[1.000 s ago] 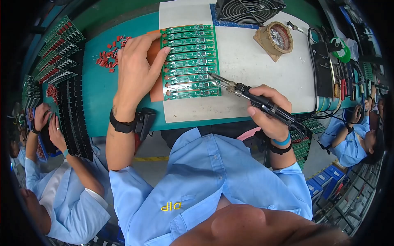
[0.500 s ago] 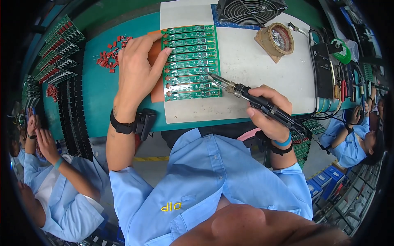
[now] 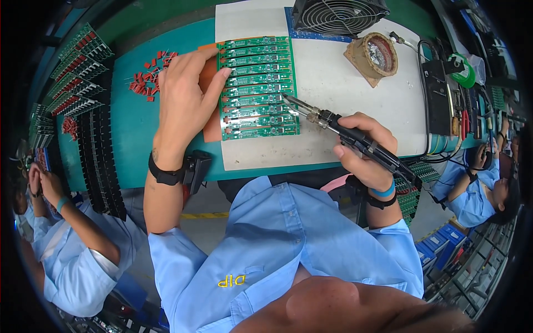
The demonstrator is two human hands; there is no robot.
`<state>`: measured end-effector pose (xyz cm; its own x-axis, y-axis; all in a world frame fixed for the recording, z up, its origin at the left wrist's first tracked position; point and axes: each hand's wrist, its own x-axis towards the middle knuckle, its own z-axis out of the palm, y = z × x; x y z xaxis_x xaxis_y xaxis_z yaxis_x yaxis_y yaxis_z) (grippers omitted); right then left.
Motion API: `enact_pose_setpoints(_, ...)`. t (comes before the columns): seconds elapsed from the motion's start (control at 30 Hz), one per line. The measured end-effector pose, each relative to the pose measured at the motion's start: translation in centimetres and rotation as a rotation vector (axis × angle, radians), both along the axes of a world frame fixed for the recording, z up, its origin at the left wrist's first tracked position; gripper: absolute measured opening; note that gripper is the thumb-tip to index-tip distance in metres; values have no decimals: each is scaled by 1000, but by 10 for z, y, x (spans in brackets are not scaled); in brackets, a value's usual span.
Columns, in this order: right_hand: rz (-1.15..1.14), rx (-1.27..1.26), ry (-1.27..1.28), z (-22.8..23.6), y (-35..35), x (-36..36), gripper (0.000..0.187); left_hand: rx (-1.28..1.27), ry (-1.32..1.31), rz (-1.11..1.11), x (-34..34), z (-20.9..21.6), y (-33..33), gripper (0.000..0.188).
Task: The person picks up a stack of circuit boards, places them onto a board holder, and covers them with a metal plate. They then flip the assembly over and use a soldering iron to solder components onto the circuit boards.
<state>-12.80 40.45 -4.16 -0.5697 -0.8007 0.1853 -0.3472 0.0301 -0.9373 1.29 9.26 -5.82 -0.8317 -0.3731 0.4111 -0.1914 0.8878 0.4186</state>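
Observation:
A green panel of several narrow circuit boards (image 3: 258,91) lies on the white part of the bench, partly over an orange sheet (image 3: 210,125). My left hand (image 3: 186,91) rests at the panel's left edge, thumb and forefinger apart, their tips touching it. In my right hand (image 3: 366,150) is a black soldering iron (image 3: 355,139) with a metal front and a thin tube beside it. It slants up and left, its tip at the right part of the panel, just over a board near the middle. Whether the tip touches is too small to tell.
Red components (image 3: 145,83) with wire legs lie scattered left of my hand. Stacked boards (image 3: 80,69) and black racks (image 3: 100,161) stand further left. Behind the panel is a fan (image 3: 338,16); right of it, a round pot (image 3: 378,54). Co-workers (image 3: 83,244) sit on both sides.
The soldering iron's tip has shifted slightly upward along the panel's right part. My left hand stays almost in place. The left co-worker's hands and arm have moved.

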Motion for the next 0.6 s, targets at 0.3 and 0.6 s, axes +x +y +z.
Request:
enact_pose_setpoints(0.3,-5,-22,10,-1,-1,-4,38,-30,7,3,0,-1,0,33)
enact_pose_setpoints(0.6,10,18,24,-1,-9,-4,36,-25,1,7,1,-1,1,34)
